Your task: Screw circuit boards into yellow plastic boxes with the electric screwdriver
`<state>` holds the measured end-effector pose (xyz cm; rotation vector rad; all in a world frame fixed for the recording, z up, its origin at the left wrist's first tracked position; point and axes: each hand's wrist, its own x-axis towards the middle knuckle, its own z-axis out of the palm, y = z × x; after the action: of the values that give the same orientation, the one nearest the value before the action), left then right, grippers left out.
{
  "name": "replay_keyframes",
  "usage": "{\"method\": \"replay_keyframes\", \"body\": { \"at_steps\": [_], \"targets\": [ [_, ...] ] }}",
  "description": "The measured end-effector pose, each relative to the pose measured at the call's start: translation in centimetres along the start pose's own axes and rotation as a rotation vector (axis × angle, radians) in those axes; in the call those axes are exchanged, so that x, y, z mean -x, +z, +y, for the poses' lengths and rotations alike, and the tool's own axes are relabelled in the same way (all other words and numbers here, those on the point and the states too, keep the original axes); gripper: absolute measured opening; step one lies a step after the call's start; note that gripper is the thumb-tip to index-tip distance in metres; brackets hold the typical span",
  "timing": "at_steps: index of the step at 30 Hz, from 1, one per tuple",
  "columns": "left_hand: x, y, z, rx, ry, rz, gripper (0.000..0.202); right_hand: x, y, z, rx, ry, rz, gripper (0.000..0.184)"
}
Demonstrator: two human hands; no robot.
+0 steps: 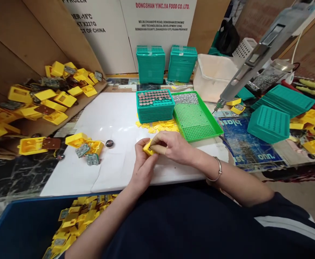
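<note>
- Case [147, 149], one, yellow, sits between your hands above the white sheet [114, 115]; your left hand [143, 162] pinches it, your right hand [176, 145] has its fingers bunched together on it, anything between them hidden.
- Green tray [197, 122], one: small metal pieces [185, 98] at its far end.
- Teal tray stack [156, 114], one: round discs [153, 96] in rows.
- Blue bin [14, 226], one: yellow cases [73, 219], too many to count.

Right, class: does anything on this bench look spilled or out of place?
Possibly the small yellow pieces: they lie scattered in front of the teal tray stack, while the round parts atop it sit in rows.
</note>
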<state>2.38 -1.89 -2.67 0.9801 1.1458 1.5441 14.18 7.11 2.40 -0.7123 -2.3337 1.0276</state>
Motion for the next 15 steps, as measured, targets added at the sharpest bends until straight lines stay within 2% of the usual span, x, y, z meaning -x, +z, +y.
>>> {"method": "replay_keyframes", "body": {
  "at_steps": [2, 4, 7, 10, 12, 13, 15],
  "targets": [
    [0.3, -0.1, 0.0, -0.081, 0.031, -0.001, 0.038, -0.1, 0.0, 0.1, 0.031, 0.017, 0.039, 0.005],
    [0.4, -0.1, 0.1, -0.136, 0.038, -0.021, 0.037, -0.2, -0.3, 0.5, -0.068, 0.140, 0.028, 0.020],
    [0.4, -0.1, 0.3, -0.072, -0.039, -0.085, 0.034, -0.3, -0.9, 1.7, -0.311, 0.354, -0.124, 0.043],
    [0.0, -0.3, 1.1, 0.138, -0.171, -0.103, 0.030, -0.4, -1.3, 2.4, -0.462, 0.396, -0.271, 0.041],
    [-0.2, -0.6, 1.8, 0.232, -0.242, -0.063, 0.025, -0.8, -1.3, 2.2, -0.382, 0.313, -0.218, 0.034],
    [-0.2, -0.8, 2.1, 0.257, -0.270, -0.043, 0.023, -1.1, -1.2, 2.0, -0.257, 0.247, -0.157, 0.030],
    [-0.1, -1.2, 2.7, 0.261, -0.305, -0.027, 0.020, -2.2, -0.8, 1.3, 0.131, 0.119, -0.035, 0.021]
  ]
}}
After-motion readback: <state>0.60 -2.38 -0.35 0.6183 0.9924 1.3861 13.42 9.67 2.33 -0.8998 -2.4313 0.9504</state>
